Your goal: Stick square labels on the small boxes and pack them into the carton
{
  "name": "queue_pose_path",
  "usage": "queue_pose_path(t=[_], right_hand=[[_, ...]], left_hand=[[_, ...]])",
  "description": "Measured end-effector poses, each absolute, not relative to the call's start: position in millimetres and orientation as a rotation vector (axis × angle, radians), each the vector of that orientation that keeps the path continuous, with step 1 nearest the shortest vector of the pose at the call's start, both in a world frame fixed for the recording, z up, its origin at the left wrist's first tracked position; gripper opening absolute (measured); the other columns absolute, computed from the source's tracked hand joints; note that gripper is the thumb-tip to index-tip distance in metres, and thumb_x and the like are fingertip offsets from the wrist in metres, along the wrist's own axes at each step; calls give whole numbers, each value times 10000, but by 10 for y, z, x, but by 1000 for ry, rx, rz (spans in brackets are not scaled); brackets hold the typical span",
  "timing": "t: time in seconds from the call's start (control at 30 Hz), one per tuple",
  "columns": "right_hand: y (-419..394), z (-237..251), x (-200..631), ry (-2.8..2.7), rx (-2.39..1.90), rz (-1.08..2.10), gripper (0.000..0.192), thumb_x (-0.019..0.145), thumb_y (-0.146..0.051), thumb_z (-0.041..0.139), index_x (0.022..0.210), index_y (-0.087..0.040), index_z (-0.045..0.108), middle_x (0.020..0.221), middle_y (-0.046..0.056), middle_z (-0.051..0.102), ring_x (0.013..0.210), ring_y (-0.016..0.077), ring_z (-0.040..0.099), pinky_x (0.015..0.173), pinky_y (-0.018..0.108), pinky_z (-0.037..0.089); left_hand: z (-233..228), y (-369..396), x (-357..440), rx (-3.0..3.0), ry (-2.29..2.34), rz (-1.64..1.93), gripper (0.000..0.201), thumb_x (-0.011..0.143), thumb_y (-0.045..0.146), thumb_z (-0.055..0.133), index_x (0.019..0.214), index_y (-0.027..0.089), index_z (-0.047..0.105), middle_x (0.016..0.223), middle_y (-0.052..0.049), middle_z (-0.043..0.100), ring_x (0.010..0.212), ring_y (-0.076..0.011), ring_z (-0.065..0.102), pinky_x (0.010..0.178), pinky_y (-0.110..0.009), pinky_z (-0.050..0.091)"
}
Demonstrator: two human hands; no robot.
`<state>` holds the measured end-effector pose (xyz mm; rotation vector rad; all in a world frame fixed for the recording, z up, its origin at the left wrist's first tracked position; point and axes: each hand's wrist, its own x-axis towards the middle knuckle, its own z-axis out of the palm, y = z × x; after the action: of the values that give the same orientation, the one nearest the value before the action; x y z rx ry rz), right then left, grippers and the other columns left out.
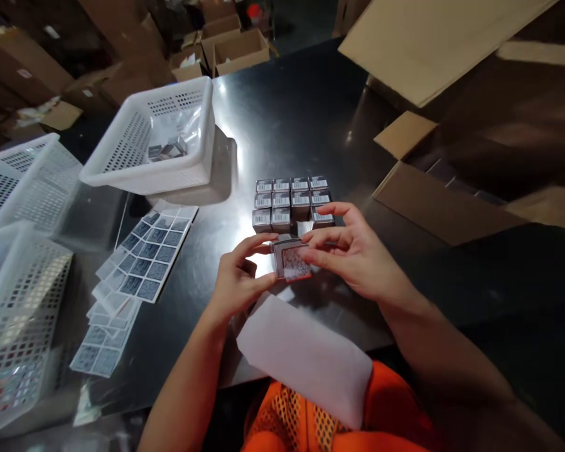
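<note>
Your left hand (238,279) and right hand (353,251) meet in front of you, forearms angled inward from below. Both pinch with thumb and fingertips; your right index and middle fingers stretch leftward, palm facing down.

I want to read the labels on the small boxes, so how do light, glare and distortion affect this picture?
Head view: a bright glare patch on the dark table washes out the spot beside the small box held by both hands; the grid of boxes is lit but its print too small to read; edges bow outward and the background is dim.
</note>
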<state>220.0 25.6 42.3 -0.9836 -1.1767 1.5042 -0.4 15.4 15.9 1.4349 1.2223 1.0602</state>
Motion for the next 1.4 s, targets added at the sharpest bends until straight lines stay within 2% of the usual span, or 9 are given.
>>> queue_pose_path(t=[0.17, 0.53, 0.87, 1.4], right_hand=[[250, 409, 2176, -1189, -1032, 1470, 666, 732, -390, 926, 1171, -278, 438, 733, -54, 664, 1071, 238, 727, 789, 316, 603], [240, 373, 2143, -1192, -1079, 1412, 642, 723, -393, 919, 1146, -278, 450, 755, -63, 633, 860, 198, 736, 602, 237, 557], [232, 374, 2143, -1201, -1092, 1412, 694, 710, -483, 931, 1169, -276, 454, 732, -58, 657, 858, 210, 735, 645, 272, 588], [230, 367, 2141, -1199, -1080, 1404, 677, 718, -435, 931, 1156, -273, 441, 746, -62, 667, 845, 199, 734, 653, 260, 590]], left_hand=[[139, 160, 1, 1481, 1237, 1076, 548, 614, 172, 886, 1141, 263, 767, 967, -20, 769, 380, 14, 326, 347, -127, 227], [143, 154, -5, 1585, 1254, 1127, 520, 637, 187, 894, 1140, 248, 777, 935, -9, 767, 385, 26, 304, 357, -114, 228], [176, 152, 25, 1551, 1242, 1142, 511, 629, 168, 877, 1125, 236, 778, 936, -20, 776, 386, 24, 298, 353, -112, 224], [180, 149, 21, 1553, 1242, 1144, 511, 619, 154, 870, 1116, 236, 782, 917, -16, 772, 382, 23, 291, 348, -119, 214]])
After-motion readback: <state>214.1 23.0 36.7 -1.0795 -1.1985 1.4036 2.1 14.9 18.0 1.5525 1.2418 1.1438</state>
